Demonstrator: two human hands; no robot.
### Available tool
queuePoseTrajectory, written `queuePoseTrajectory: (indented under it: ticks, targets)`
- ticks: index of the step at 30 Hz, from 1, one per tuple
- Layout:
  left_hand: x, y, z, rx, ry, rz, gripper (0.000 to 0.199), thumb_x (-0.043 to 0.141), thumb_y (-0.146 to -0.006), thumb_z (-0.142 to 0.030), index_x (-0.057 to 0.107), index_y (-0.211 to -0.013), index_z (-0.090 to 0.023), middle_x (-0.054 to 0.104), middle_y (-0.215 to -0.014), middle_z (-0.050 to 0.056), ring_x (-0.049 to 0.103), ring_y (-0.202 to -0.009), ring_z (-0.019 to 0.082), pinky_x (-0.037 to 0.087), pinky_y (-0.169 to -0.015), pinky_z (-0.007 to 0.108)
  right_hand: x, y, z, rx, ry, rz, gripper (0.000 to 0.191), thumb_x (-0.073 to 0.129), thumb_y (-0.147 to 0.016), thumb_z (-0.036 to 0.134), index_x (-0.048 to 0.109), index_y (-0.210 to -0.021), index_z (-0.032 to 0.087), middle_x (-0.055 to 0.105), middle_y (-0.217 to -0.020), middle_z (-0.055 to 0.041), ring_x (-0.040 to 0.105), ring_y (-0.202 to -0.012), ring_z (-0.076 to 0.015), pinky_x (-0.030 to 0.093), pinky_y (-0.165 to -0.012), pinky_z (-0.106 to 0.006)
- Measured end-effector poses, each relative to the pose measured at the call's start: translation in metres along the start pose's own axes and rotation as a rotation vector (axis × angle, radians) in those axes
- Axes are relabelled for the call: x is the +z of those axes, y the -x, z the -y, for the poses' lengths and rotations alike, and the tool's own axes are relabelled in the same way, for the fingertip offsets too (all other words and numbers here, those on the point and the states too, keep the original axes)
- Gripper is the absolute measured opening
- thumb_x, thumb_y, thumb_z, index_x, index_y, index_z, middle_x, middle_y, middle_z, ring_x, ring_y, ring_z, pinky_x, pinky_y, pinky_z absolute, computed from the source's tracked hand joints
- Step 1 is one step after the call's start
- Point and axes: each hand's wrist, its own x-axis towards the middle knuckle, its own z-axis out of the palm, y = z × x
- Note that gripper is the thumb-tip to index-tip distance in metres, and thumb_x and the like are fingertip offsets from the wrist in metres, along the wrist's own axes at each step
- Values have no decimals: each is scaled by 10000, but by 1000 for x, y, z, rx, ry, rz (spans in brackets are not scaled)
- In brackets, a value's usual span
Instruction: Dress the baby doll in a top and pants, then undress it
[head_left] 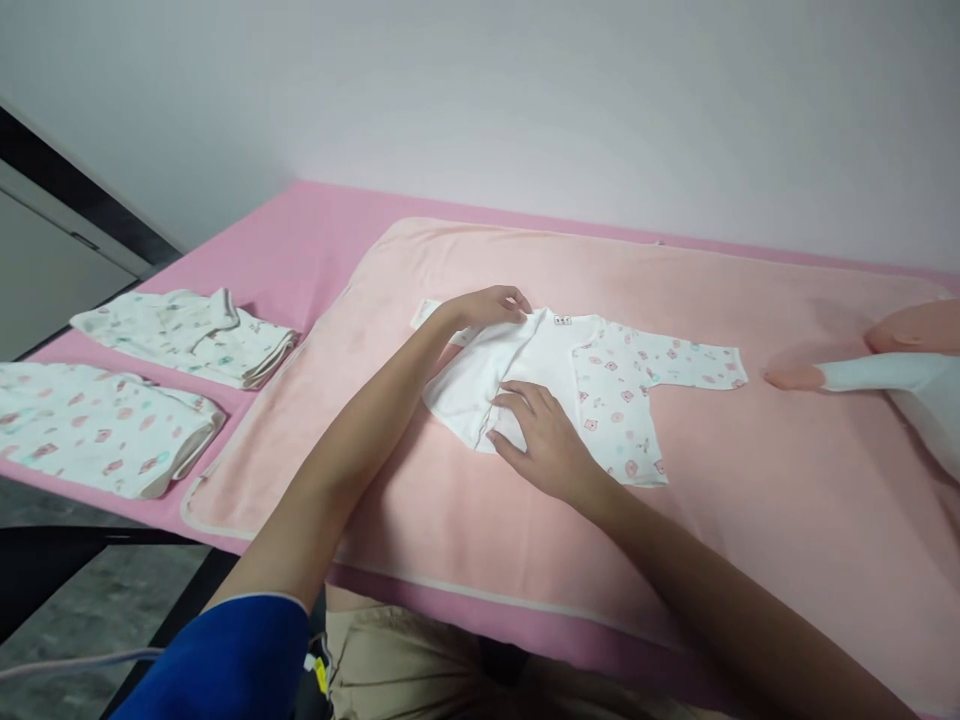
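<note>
A small white baby shirt (619,400) with a pink print lies spread open on a peach blanket (465,520). One front panel is turned back on its left side, showing plain white cloth. My left hand (491,307) is at the upper edge of that panel, near the collar, fingers bent and closed on the fabric. Lower down, my right hand (541,435) has its thumb and fingers at the panel's edge, pinching the cloth. The sleeve beyond my left wrist is partly hidden by my arm.
Two folded printed garments, one upper (187,335) and one lower (97,430), lie at the left on the pink table cover (277,240). At the right edge, a doll (915,370) in white clothing reaches one arm toward the shirt. A wall stands behind.
</note>
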Motion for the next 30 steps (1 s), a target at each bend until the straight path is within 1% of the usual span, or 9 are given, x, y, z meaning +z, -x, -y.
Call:
queuePoseTrajectory:
  ticks: [5, 10, 12, 14, 16, 19, 22, 25, 30]
  targets:
    - [10, -4, 1, 8, -20, -128, 449, 742, -915, -352, 743, -1360, -289, 786, -1446, 59, 761, -1262, 257, 592, -1023, 338, -1, 0, 1, -35, -15, -20, 179, 666, -1099, 277, 695, -1272, 240, 679, -1469, -149, 626, -1408, -334, 542, -1155, -542]
    - [3, 7, -13, -79, -134, -154, 420, 716, -993, -502, 726, -1343, -269, 778, -1455, 86, 763, -1235, 300, 602, -989, 389, 0, -1, -2, -182, -19, 4, 159, 641, -1083, 165, 751, -1162, 248, 727, -1261, -102, 661, -1226, -281, 546, -1036, -460]
    - [4, 16, -20, -107, -234, -231, 426, 667, -1033, -538, 717, -1336, -243, 770, -1444, 118, 709, -1328, 354, 590, -1053, 461, 0, -1, -4, -236, -10, 17, 209, 632, -1065, 117, 764, -1159, 249, 727, -1241, -96, 657, -1199, -268, 549, -1024, -445]
    - [14, 27, -22, -27, -347, -378, 397, 609, -1070, -491, 708, -1337, -215, 755, -1439, 151, 624, -1434, 391, 550, -1144, 533, 1, -1, -4, -267, 8, 22, 235, 621, -1053, 94, 766, -1164, 241, 725, -1248, -101, 656, -1198, -265, 561, -1021, -442]
    - [32, 41, -17, 174, -438, -454, 383, 534, -1100, -411, 692, -1377, -199, 725, -1479, 162, 581, -1479, 381, 504, -1216, 564, 1, -2, -4, -273, 27, 16, 235, 606, -1064, 113, 761, -1197, 230, 728, -1280, -119, 661, -1222, -277, 577, -1035, -462]
    - [58, 60, 1, 411, -495, -338, 502, 385, -1150, -366, 604, -1570, -200, 615, -1669, 149, 535, -1568, 336, 437, -1304, 558, 1, -3, -2, -281, 17, 24, 350, 555, -1090, 139, 731, -1379, 226, 730, -1420, -142, 666, -1323, -292, 596, -1113, -515]
    - [70, 72, 20, 379, -503, -209, 653, 296, -1189, -480, 429, -1771, -214, 393, -1867, 114, 331, -1743, 314, 267, -1427, 541, 1, -2, 1, -264, -22, 58, 427, 492, -1121, 161, 732, -1464, 239, 748, -1493, -110, 686, -1386, -265, 610, -1172, -506]
    - [69, 74, 27, 323, -525, -140, 702, 258, -1198, -557, 292, -1854, -309, 226, -1935, 24, 153, -1812, 302, 110, -1472, 545, -1, -2, 1, -252, -57, 97, 399, 512, -1116, 198, 812, -1372, 263, 814, -1400, -70, 731, -1331, -252, 638, -1146, -487]
    - [71, 75, 23, 351, -620, -171, 647, 318, -1194, -525, 347, -1834, -432, 199, -1931, -13, 173, -1810, 347, 81, -1462, 610, 1, -6, 3, -319, -42, 98, 344, 574, -1069, 226, 858, -1259, 267, 843, -1358, -31, 755, -1264, -254, 646, -1105, -464]
